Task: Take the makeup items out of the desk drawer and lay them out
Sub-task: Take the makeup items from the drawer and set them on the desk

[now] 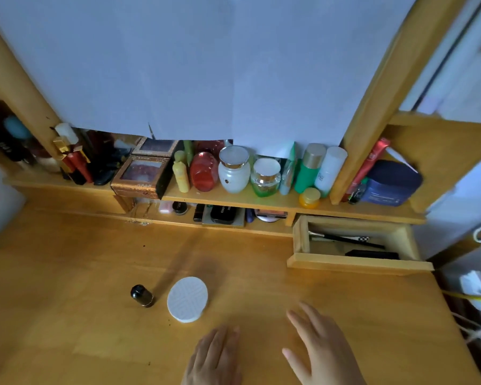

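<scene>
The small wooden drawer at the right is pulled open. Inside it lie a long makeup brush and a flat black item. On the desk top lie a round white compact and, left of it, a small dark bottle. My left hand rests flat near the front edge, empty, just below and right of the compact. My right hand hovers over the desk with fingers spread, holding nothing, well below the drawer.
A wooden shelf behind the desk carries several jars, bottles, lipsticks and a brown patterned box. Beneath it a low slot holds compacts and palettes. Cables and a white power strip lie off the right edge.
</scene>
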Demonstrator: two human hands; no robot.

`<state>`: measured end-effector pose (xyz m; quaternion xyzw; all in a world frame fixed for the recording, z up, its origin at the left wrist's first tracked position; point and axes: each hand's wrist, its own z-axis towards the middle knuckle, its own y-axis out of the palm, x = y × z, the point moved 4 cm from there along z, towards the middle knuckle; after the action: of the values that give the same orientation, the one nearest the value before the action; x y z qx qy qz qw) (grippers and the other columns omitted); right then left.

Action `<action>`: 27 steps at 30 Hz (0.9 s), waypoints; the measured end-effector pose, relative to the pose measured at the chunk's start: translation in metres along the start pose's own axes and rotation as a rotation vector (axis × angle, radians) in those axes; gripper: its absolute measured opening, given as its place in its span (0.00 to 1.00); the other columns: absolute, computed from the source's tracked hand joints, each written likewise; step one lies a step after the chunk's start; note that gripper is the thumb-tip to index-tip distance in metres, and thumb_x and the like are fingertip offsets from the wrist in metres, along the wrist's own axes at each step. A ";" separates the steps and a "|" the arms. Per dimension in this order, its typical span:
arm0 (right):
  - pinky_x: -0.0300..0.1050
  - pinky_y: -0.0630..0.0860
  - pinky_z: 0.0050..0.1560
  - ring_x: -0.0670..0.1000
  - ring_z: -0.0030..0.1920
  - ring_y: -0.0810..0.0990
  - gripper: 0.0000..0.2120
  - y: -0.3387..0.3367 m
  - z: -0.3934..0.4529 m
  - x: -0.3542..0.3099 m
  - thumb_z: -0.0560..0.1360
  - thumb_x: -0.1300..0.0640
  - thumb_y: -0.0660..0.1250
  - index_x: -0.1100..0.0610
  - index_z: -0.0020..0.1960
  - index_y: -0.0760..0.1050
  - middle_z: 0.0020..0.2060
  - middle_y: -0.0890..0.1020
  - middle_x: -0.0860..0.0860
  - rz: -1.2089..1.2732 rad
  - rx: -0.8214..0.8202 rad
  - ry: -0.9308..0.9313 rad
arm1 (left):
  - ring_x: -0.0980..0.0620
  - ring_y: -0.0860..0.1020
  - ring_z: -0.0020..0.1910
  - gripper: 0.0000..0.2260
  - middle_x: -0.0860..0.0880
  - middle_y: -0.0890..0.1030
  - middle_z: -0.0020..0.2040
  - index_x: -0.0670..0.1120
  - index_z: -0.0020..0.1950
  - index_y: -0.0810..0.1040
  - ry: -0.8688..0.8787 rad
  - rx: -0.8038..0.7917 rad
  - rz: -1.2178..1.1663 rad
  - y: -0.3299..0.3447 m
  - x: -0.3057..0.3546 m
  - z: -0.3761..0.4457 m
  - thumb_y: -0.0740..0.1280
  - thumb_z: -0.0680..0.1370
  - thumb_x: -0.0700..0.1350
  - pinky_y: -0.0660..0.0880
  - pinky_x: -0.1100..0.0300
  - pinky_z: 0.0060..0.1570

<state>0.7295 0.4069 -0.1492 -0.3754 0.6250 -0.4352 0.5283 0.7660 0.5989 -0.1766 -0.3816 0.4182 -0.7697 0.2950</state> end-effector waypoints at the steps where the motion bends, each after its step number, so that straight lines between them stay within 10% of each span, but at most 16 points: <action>1: 0.48 0.81 0.44 0.53 0.46 0.82 0.27 -0.009 -0.005 0.014 0.74 0.35 0.43 0.48 0.57 0.73 0.56 0.79 0.50 -0.032 0.014 -0.001 | 0.54 0.72 0.51 0.15 0.51 0.82 0.52 0.52 0.55 0.72 0.018 -0.024 -0.033 0.002 0.006 0.007 0.53 0.74 0.54 0.71 0.61 0.46; 4: 0.49 0.80 0.48 0.51 0.51 0.77 0.29 -0.041 -0.012 0.052 0.75 0.37 0.41 0.49 0.57 0.75 0.57 0.79 0.50 -0.095 0.058 0.061 | 0.53 0.71 0.52 0.20 0.53 0.72 0.57 0.51 0.57 0.71 0.086 -0.102 -0.067 0.008 0.022 0.033 0.58 0.66 0.53 0.69 0.61 0.48; 9: 0.49 0.76 0.55 0.49 0.57 0.73 0.27 -0.087 0.000 0.093 0.76 0.39 0.46 0.52 0.59 0.75 0.60 0.77 0.51 -0.161 0.153 0.133 | 0.51 0.75 0.54 0.22 0.48 0.82 0.53 0.48 0.59 0.74 0.109 -0.174 0.023 0.015 0.047 0.079 0.46 0.80 0.56 0.73 0.56 0.53; 19: 0.55 0.71 0.63 0.55 0.59 0.78 0.22 -0.105 0.035 0.125 0.69 0.51 0.71 0.56 0.60 0.75 0.58 0.80 0.54 -0.256 0.317 0.073 | 0.46 0.82 0.42 0.21 0.45 0.83 0.46 0.41 0.56 0.79 0.117 -0.156 0.041 0.016 0.092 0.157 0.77 0.65 0.42 0.79 0.53 0.40; 27: 0.44 0.79 0.46 0.52 0.43 0.83 0.14 -0.102 0.042 0.130 0.65 0.60 0.75 0.57 0.50 0.81 0.41 0.84 0.51 -0.206 0.402 0.001 | 0.49 0.79 0.32 0.12 0.50 0.82 0.36 0.45 0.45 0.81 0.075 -0.174 -0.030 0.022 0.092 0.159 0.77 0.64 0.40 0.75 0.60 0.30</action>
<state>0.7514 0.2457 -0.0995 -0.3241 0.4845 -0.6027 0.5449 0.8522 0.4507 -0.1069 -0.3832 0.4884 -0.7485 0.2333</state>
